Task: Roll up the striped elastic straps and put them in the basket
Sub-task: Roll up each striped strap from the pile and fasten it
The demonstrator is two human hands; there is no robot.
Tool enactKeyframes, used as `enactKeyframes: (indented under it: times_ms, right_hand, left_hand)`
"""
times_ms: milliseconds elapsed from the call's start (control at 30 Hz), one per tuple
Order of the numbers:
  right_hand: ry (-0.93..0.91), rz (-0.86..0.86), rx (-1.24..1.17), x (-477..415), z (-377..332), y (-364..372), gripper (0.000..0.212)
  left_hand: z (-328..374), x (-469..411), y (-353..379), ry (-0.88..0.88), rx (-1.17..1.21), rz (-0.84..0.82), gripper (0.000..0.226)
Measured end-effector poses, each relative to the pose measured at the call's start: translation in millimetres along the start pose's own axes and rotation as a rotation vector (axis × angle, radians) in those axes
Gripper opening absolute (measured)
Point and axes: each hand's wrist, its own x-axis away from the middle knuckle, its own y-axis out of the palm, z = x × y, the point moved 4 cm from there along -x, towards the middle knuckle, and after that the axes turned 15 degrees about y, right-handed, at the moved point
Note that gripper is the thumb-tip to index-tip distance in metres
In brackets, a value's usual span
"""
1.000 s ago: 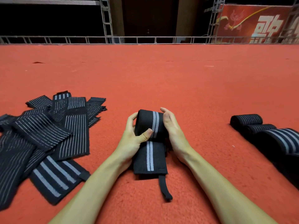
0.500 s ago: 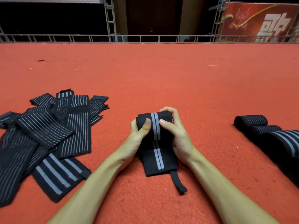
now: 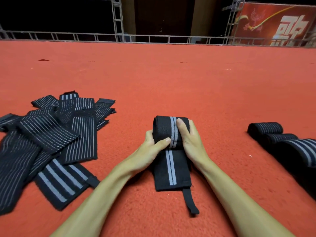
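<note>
Centrally, the left hand (image 3: 152, 147) and right hand (image 3: 189, 137) clamp their fingers on the half-rolled strap (image 3: 168, 134); flat straps (image 3: 51, 139) lie left, rolled straps (image 3: 266, 130) right.

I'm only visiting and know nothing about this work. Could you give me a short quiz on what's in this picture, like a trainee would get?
1. True or false: the left hand and the right hand both grip the partly rolled strap.
2. Where does the pile of flat straps lie? A) to the left of the hands B) to the right of the hands C) on the far railing
3. Fill in the missing word: the finished rolls lie on the red carpet to the person's ___.

Key: 1 true; 2 A; 3 right.
</note>
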Motion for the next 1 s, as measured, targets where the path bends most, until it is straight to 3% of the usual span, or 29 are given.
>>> enactKeyframes:
  times_ms: [167,267,367,467,633,733,833,933,1000]
  right_hand:
    - [-0.052,-0.070,-0.097,10,-6,1,0.034]
    - [-0.096,-0.114,-0.066,14,-10,0,0.040]
    - [-0.115,-0.171,0.007,11,-10,-2,0.047]
    - [-0.167,-0.199,0.052,9,-11,-9,0.052]
    - [-0.222,-0.260,0.069,4,-10,-12,0.056]
    - [-0.181,-0.358,0.063,4,-6,-8,0.053]
    - [-0.015,-0.434,-0.140,4,-3,-3,0.032]
    - [0.095,-0.234,-0.152,0,4,-4,0.033]
    - [0.152,-0.215,-0.124,-1,8,-5,0.043]
  left_hand:
    - [0,-1,-4,0.071,-0.112,0.022,0.035]
    - [8,1,-7,0.104,-0.125,0.094,0.028]
    - [4,1,-9,0.081,-0.062,0.138,0.029]
    - [2,0,-6,0.063,0.041,0.074,0.043]
    - [8,2,3,-0.056,0.490,0.023,0.059]
    - [6,0,1,-0.057,0.509,0.093,0.064]
    - [5,-1,-4,-0.024,0.469,0.111,0.062]
    - [6,-2,-10,0.074,0.384,0.113,0.062]
    - [7,-1,-13,0.144,0.338,0.098,0.069]
